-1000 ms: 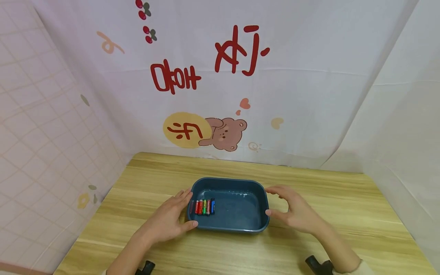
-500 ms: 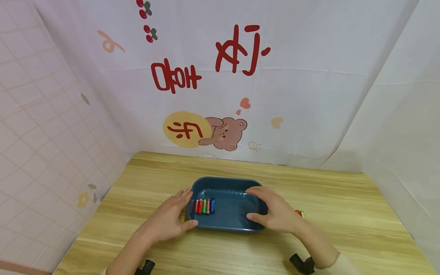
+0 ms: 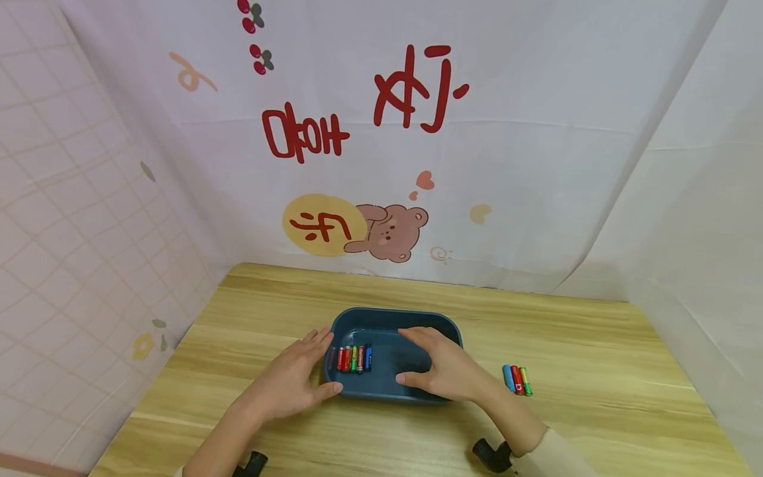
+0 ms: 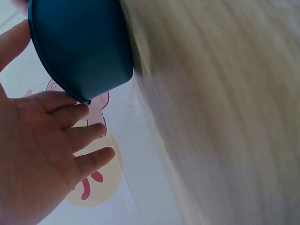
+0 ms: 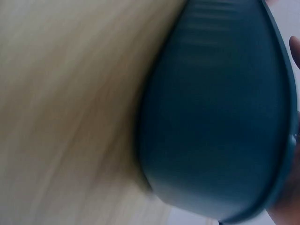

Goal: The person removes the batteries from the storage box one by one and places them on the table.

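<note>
A dark blue plastic bin (image 3: 396, 399) stands on the wooden table, with a row of several small batteries (image 3: 354, 358) in red, green and blue at its left end. My left hand (image 3: 292, 377) rests at the bin's left end, thumb and fingertips at the rim. In the left wrist view its fingers (image 4: 77, 136) are spread and fairly straight beside the bin wall. Over the right half of the bin is my right hand (image 3: 444, 371), thumb and fingers apart, nothing visible between them. In the right wrist view the blurred bin wall (image 5: 215, 117) hides most of that hand.
Three more batteries (image 3: 516, 380), blue, red and yellow-green, lie side by side on the table (image 3: 596, 371) to the right, just beyond my right forearm. A printed white cloth (image 3: 536, 199) hangs behind the table and along both sides.
My right hand has moved left, from the bin's right rim to over its inside. The three batteries on the table have come into view from behind it. The left hand stays put.
</note>
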`<state>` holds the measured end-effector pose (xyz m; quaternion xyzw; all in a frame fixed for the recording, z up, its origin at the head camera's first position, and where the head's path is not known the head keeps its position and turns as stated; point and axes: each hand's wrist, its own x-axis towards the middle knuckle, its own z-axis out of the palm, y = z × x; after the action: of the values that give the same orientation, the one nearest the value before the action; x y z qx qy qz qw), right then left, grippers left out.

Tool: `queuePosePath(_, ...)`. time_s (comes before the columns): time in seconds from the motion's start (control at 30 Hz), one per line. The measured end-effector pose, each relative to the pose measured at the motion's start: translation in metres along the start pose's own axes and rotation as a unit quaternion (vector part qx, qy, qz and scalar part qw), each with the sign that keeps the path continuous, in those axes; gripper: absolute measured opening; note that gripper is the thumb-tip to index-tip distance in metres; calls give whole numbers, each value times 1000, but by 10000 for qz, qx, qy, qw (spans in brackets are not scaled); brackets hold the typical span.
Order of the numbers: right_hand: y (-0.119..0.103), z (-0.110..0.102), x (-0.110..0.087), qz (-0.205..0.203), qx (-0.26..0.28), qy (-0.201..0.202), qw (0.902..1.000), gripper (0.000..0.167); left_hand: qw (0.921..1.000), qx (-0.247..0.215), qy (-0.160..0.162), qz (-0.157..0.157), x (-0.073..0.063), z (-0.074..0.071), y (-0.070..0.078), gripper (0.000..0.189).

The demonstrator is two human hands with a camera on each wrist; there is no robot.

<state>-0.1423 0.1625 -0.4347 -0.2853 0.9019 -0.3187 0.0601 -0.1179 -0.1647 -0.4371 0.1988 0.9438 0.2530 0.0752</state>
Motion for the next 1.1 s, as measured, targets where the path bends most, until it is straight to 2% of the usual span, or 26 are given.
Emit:
queuePosePath(0.27, -7, 15, 17, 175, -153, -140, 9996, 85, 10000, -2, -22, 5, 0, 1, -1, 94)
queuePosePath(0.7, -13, 38, 42, 84, -557, -245, 9981, 84, 10000, 35, -33, 63, 1, 1, -3, 93)
queuePosePath(1.1, -14, 49, 54, 205, -1017, -300, 9942, 81, 9999, -17, 3, 128, 0, 1, -4, 93)
